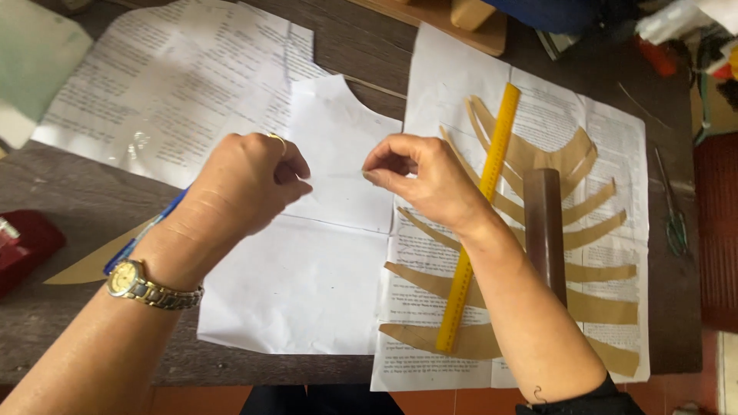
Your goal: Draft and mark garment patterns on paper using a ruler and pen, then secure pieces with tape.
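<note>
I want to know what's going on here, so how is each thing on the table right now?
Left hand: fingers pinched on clear tape.
Right hand: fingers pinched on the tape.
Tape: stretched between both hands.
White paper: flat.
Ruler: lying slanted over brown strips.
Brown strips: fanned out.
Scissors: lying closed.
</note>
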